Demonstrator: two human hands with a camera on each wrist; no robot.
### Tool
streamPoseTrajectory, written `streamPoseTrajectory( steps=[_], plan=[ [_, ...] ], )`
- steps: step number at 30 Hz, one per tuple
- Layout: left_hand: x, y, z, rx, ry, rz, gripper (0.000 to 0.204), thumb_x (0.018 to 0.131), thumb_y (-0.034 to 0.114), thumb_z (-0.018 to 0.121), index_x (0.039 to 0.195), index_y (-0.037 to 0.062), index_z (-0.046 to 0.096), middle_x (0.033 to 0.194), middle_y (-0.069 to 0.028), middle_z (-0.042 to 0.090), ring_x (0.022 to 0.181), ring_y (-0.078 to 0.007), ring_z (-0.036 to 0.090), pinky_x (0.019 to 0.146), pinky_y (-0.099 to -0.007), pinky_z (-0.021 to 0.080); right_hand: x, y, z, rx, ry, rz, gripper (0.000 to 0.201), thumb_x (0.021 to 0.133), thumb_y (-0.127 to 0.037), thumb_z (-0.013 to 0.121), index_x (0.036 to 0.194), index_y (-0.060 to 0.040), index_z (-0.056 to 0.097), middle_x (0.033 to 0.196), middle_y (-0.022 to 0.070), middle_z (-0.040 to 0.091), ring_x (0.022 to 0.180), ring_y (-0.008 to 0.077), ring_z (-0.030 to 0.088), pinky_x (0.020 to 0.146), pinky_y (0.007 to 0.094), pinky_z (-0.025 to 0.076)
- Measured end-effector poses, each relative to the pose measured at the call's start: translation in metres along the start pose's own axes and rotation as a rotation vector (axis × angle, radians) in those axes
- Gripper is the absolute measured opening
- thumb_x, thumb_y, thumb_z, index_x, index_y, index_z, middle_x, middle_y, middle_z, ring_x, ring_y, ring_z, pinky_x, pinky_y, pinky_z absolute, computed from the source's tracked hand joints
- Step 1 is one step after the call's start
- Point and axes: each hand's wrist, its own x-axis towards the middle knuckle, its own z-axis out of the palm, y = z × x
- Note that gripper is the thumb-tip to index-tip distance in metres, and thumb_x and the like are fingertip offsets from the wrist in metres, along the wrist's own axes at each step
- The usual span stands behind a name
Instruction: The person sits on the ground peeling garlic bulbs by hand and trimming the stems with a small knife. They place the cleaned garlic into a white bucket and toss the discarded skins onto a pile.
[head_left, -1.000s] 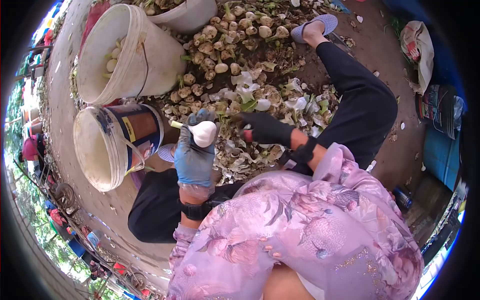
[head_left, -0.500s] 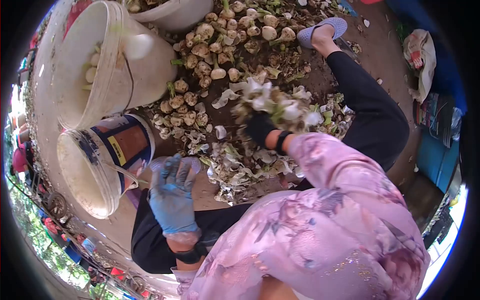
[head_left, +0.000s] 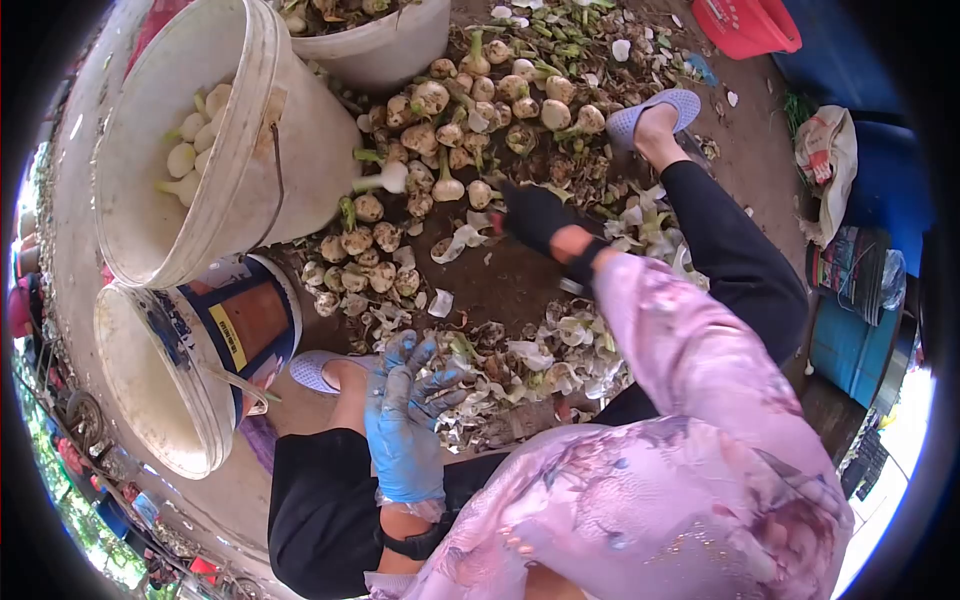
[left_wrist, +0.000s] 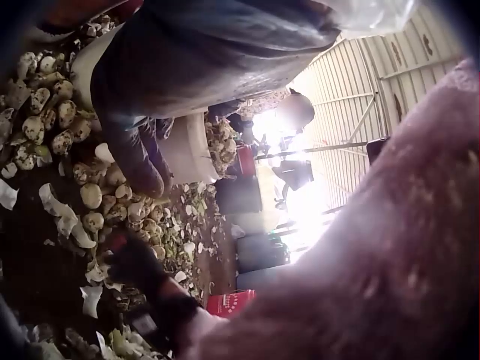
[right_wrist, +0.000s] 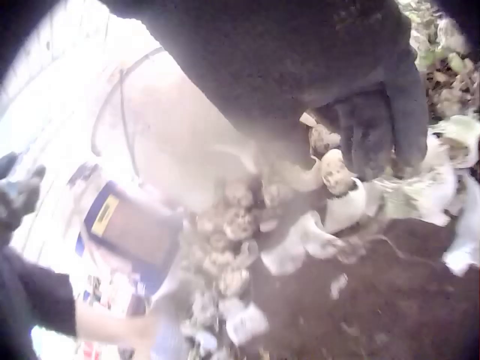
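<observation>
My left hand point(head_left: 405, 420), in a blue glove, is held palm up over the left leg with its fingers apart and nothing in it. My right hand point(head_left: 535, 215), in a black glove, reaches to the near edge of a pile of unpeeled garlic bulbs point(head_left: 430, 97). A small red thing point(head_left: 497, 222) shows at its thumb side; its kind is unclear. A bulb with its stem point(head_left: 449, 187) lies just beyond these fingers. In the right wrist view the glove hides most of what lies under it. Peeled white garlic bulbs point(head_left: 182, 160) lie inside the large white bucket point(head_left: 300, 150).
A second, paint-type bucket point(head_left: 205, 400) lies tilted at the left. Loose garlic skins point(head_left: 530, 355) cover the ground between the legs, around bare soil point(head_left: 500, 290). A white tub point(head_left: 380, 50) stands behind, a red basket point(head_left: 745, 25) at the far right.
A peeled garlic bulb has left my left hand; a white blur showed by the large bucket midway. My right hand swept a heap of skins aside, then moved forward to the bulbs.
</observation>
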Motion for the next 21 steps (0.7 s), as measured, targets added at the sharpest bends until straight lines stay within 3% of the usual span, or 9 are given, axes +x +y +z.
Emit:
streamPoseTrajectory(
  steps=[4,6,9,12,14,15,18,19,21],
  plan=[
    [0.006,-0.003,0.004,0.099,0.036,-0.025,0.038,0.087,0.028,0.046,0.114,0.0013,0.044,0.102,-0.015,0.055,0.072,-0.0197,0.059,0.059,-0.0305,0.052,0.048,-0.007,0.054,0.095,0.214,0.004,0.043,0.068,-0.03,0.062,0.106,-0.0107,0.054,0.083,0.0169,0.061,0.079,0.0345,0.059,0.069,0.0427,0.046],
    [0.006,-0.002,0.012,0.181,0.042,-0.059,0.036,0.086,0.026,0.047,0.113,0.0017,0.044,0.095,-0.0121,0.056,0.066,-0.0161,0.057,0.055,-0.0279,0.051,0.032,-0.015,0.044,0.231,0.101,-0.081,0.045,0.07,-0.027,0.061,0.11,-0.0088,0.052,0.089,0.0175,0.06,0.082,0.0351,0.058,0.071,0.0408,0.046],
    [0.015,-0.013,0.014,0.294,0.018,-0.005,0.034,0.087,0.023,0.047,0.114,0.0024,0.043,0.092,-0.01,0.056,0.065,-0.0143,0.056,0.052,-0.0257,0.051,-0.032,-0.038,0.022,0.754,-0.011,-0.207,0.044,0.072,-0.016,0.061,0.114,-0.0099,0.051,0.093,0.015,0.061,0.085,0.0296,0.059,0.075,0.0341,0.046],
    [0.016,-0.029,0.027,0.443,0.022,0.136,0.038,0.082,0.017,0.057,0.114,0.0024,0.043,0.091,-0.0069,0.055,0.07,-0.0114,0.054,0.058,-0.0221,0.049,-0.125,-0.06,-0.042,0.686,-0.013,-0.236,0.043,0.073,-0.01,0.06,0.115,-0.0104,0.05,0.095,0.0117,0.06,0.086,0.0189,0.058,0.076,0.0288,0.045],
    [0.011,-0.038,0.03,0.4,-0.136,0.143,0.041,0.076,0.008,0.064,0.112,0.0009,0.046,0.093,-0.0038,0.055,0.08,-0.0095,0.053,0.072,-0.0192,0.046,-0.166,-0.057,-0.06,0.593,0.015,-0.574,0.042,0.078,-0.009,0.056,0.118,-0.0076,0.046,0.097,0.0083,0.058,0.087,0.0114,0.055,0.075,0.0262,0.045],
    [0.002,-0.04,0.037,0.409,-0.145,0.147,0.041,0.076,0.008,0.064,0.112,0.0009,0.046,0.093,-0.0038,0.055,0.08,-0.0095,0.053,0.072,-0.0192,0.046,-0.18,-0.053,-0.059,0.596,0.029,-0.573,0.042,0.078,-0.009,0.056,0.118,-0.0076,0.046,0.097,0.0083,0.058,0.087,0.0114,0.055,0.075,0.0262,0.045],
    [-0.03,-0.033,0.061,0.299,-0.315,0.245,0.04,0.075,0.001,0.064,0.111,0.0007,0.047,0.096,-0.0024,0.054,0.087,-0.0106,0.052,0.078,-0.0223,0.045,-0.208,-0.039,-0.069,1.542,0.052,-0.354,0.028,0.082,-0.006,0.052,0.109,-0.0016,0.046,0.084,0.0027,0.054,0.075,0.0087,0.052,0.069,0.0241,0.045],
    [-0.036,-0.037,0.063,0.303,-0.332,0.255,0.04,0.075,0.001,0.064,0.111,0.0007,0.047,0.096,-0.0024,0.054,0.087,-0.0106,0.052,0.078,-0.0223,0.045,-0.213,-0.035,-0.078,1.386,0.13,-0.291,0.027,0.083,-0.01,0.054,0.106,-0.0002,0.045,0.083,0.0025,0.054,0.073,0.009,0.051,0.067,0.024,0.044],
    [-0.042,-0.048,0.064,0.436,-0.427,0.472,0.044,0.071,-0.002,0.065,0.111,0.0021,0.048,0.1,-0.0038,0.051,0.092,-0.0124,0.05,0.08,-0.0237,0.043,-0.224,-0.028,-0.091,1.561,-0.229,-0.119,0.025,0.083,-0.016,0.055,0.101,0.0002,0.049,0.082,0.0023,0.055,0.072,0.0078,0.05,0.065,0.0227,0.043]
  ],
)
